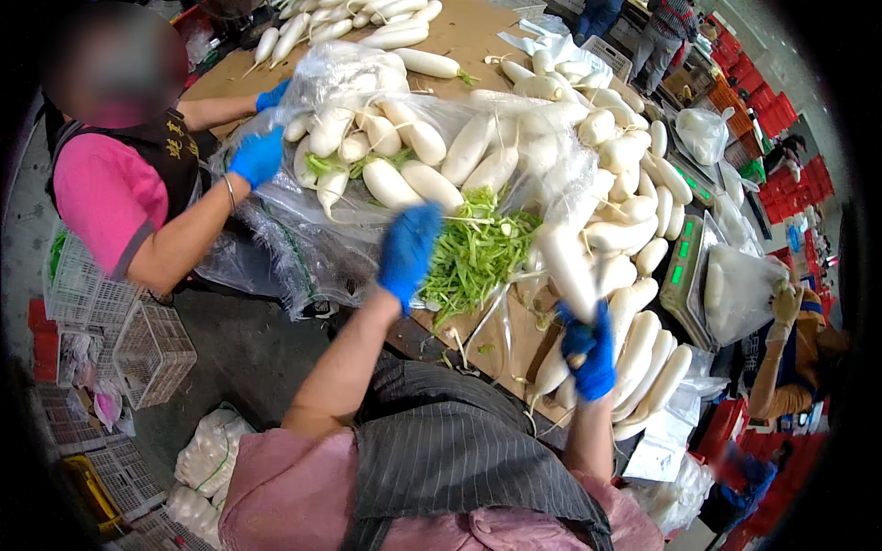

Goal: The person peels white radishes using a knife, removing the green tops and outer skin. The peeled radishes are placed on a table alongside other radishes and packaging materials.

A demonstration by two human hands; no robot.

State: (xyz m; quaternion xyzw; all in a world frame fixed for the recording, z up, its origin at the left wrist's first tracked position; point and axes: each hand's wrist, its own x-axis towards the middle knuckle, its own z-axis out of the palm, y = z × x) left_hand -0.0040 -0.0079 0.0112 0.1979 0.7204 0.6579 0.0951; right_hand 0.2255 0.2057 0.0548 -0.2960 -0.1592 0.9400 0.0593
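My left hand (412,251), in a blue glove, is blurred over the left edge of a heap of cut green radish tops (482,255); its fingers are unclear and no held thing shows. My right hand (589,351), also blue-gloved, is closed around a dark-handled tool (577,340), its far end blurred. A white radish (568,268), smeared by motion, meets the top of this hand; whether it is gripped cannot be told. Beyond the greens, white radishes (389,182) lie in and on a large clear plastic bag (275,227). More radishes (637,351) are piled at the right.
A co-worker (103,186) in blue gloves handles the bag at the left. Digital scales (682,275) with bagged radishes stand at the right, near another person (799,344). Plastic crates (155,351) and filled bags (213,448) are on the floor at the left.
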